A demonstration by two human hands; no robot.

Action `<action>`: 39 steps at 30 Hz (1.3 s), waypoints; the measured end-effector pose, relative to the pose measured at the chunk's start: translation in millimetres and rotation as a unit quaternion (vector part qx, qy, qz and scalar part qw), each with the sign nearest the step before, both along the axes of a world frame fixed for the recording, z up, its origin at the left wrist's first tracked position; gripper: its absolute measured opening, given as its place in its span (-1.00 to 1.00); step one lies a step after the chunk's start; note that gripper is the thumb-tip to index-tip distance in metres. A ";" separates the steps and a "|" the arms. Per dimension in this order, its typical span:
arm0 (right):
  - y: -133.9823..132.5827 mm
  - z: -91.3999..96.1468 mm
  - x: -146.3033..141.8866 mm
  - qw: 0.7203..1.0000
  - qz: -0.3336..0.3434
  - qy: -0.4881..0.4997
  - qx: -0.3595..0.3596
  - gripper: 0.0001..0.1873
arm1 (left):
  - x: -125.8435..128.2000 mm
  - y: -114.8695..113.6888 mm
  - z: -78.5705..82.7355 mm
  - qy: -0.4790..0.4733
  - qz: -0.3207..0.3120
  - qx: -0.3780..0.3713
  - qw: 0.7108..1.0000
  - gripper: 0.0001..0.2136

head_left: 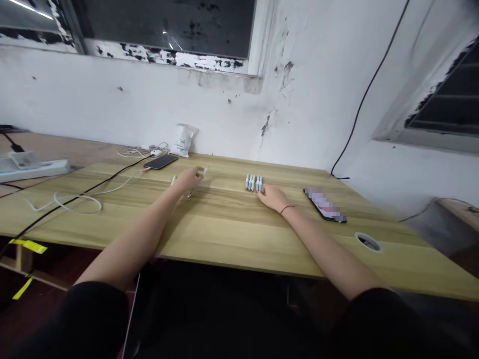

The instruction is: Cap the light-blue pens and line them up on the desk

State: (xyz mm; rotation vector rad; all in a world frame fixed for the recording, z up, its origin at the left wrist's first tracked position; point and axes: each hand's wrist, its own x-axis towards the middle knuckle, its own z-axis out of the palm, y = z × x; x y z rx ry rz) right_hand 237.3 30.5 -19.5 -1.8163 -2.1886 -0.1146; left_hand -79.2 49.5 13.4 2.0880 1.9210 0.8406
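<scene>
My left hand [188,178] is over the middle-left of the wooden table, its fingers pinched on a slim, pale marker [205,171] whose tip sticks out to the right. Another light marker [173,180] lies just left of this hand, and a small dark-and-white item [189,194], partly hidden, is below it. Near the table's centre, a short row of white and blue-green markers [250,182] lies side by side. My right hand [274,198] rests at its right end, fingers curled at the near end of a blue marker [259,182].
A phone [325,205] lies right of my right arm, near a round cable hole [368,243]. Further left are a dark phone [160,161], a white cable [77,198], a black cable [88,190] and a power strip [35,170]. A white packet [183,140] stands against the wall.
</scene>
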 end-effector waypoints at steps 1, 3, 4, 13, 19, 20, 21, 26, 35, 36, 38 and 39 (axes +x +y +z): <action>-1.9 0.7 -1.0 1.000 0.000 0.007 0.004 -0.78 | 4.9 -2.8 1.1 -0.037 -0.035 0.002 0.999 -0.58; -8.0 2.7 -5.6 0.999 0.011 0.032 0.014 -0.76 | 17.6 -10.2 2.8 -0.152 -0.114 -0.011 0.982 -0.48; -12.0 4.1 -9.2 0.998 0.028 0.056 0.013 -0.74 | 25.1 -14.7 3.5 -0.206 -0.152 -0.022 0.967 -0.43; -34.7 13.3 -34.6 0.876 0.301 0.332 -0.179 -0.74 | 71.5 -42.7 3.0 -0.389 -0.317 -0.010 0.865 -0.47; -21.4 7.9 -22.9 0.889 0.287 0.324 -0.151 -0.77 | 59.6 -33.2 0.4 -0.289 -0.315 0.063 0.902 -0.65; -18.9 7.2 -20.2 0.896 0.282 0.315 -0.134 -0.77 | 56.6 -31.7 0.9 -0.235 -0.311 0.081 0.917 -0.70; -16.6 6.8 -17.5 0.904 0.276 0.303 -0.119 -0.76 | 53.9 -30.4 1.3 -0.172 -0.307 0.100 0.931 -0.74; -11.8 11.0 -6.2 0.926 0.245 0.258 -0.124 -0.73 | 50.1 -27.3 0.9 0.047 -0.324 0.206 0.922 -0.79; -18.8 21.0 -0.4 0.954 0.230 0.122 -0.149 -0.76 | 65.2 -36.1 2.4 0.141 -0.363 0.326 0.862 -0.78; -18.7 20.8 -0.3 0.959 0.229 0.106 -0.130 -0.76 | 64.9 -36.8 2.6 0.146 -0.356 0.316 0.867 -0.79; -17.7 20.1 -0.5 0.969 0.225 0.067 -0.075 -0.76 | 63.8 -37.7 2.7 0.139 -0.345 0.274 0.887 -0.82; -17.0 19.5 -0.8 0.973 0.220 0.044 -0.045 -0.75 | 63.2 -38.2 2.6 0.125 -0.342 0.246 0.898 -0.84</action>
